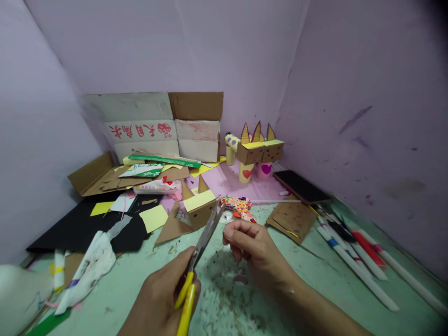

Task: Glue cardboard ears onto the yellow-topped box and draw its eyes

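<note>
My left hand (pixel 159 291) is wrapped round a pair of scissors (pixel 206 233) with yellow handles, its metal blades pointing up and away, slightly apart at the tips. My right hand (pixel 257 249) is beside the blades, thumb and fingertips pressed together. Anything in that pinch is too small to make out. Just beyond the scissors sits a small cardboard box head (pixel 202 213) with two pointed ears, drawn eyes and a yellow top. Colourful patterned fabric (pixel 240 205) lies past my right fingertips. A bent cardboard piece (pixel 174 228) rests left of the box head.
Finished-looking cardboard animal figures (pixel 261 151) stand at the back right. A flattened carton (pixel 147 123) leans on the wall. Black paper (pixel 94 228) and a crumpled white tissue (pixel 96 261) lie left. A dark tablet-like slab (pixel 301 186), cardboard squares (pixel 292 219) and white rods (pixel 360 270) lie right.
</note>
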The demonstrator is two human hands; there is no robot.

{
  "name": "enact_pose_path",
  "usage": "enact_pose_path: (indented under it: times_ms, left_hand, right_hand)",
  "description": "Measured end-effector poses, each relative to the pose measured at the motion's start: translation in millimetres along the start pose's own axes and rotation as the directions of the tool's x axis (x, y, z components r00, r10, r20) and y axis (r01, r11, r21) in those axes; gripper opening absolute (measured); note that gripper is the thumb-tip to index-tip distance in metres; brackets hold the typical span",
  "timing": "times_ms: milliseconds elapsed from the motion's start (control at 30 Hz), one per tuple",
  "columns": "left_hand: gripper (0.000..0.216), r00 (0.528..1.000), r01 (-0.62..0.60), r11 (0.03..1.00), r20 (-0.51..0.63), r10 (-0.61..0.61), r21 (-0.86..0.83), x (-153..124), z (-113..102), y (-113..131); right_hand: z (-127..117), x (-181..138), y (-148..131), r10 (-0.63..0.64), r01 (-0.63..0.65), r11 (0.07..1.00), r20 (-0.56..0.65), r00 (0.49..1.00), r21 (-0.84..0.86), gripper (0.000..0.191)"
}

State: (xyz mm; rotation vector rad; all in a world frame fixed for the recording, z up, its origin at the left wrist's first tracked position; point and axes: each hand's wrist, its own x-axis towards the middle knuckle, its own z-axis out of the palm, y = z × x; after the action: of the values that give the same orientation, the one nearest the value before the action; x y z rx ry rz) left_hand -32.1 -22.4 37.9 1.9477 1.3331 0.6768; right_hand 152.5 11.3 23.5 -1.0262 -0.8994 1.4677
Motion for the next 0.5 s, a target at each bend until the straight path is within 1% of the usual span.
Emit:
enact_pose_path:
  times_ms: [100,233,367,500]
  left_hand:
    - [0.041,0.989,-0.129,0.974,-0.053,0.141,0.187,-1.1,0.8,-1.3]
    - [0.063,0.969,-0.228,0.916,-0.01,0.245,0.329,-2.3,7.5,-14.7]
    - [0.074,0.958,-0.261,0.881,-0.004,0.285,0.395,-2.7,12.0,-23.8]
    - [0.076,0.952,-0.263,0.865,-0.03,0.304,0.427,-3.5,14.7,-27.3]
  right_hand:
    - [-0.6,-0.2,1.3,-0.061,0.061,0.998,0.015,0.998,-0.034,0.016]
    - [-1.2,-1.1,3.1,-0.131,0.131,0.988,0.004,0.991,-0.078,0.013]
    - [-3.6,-1.9,6.5,-0.183,0.184,0.979,0.021,0.983,-0.09,0.012]
    - [-5.1,-2.5,9.2,-0.219,0.225,0.967,0.058,0.974,-0.121,0.016]
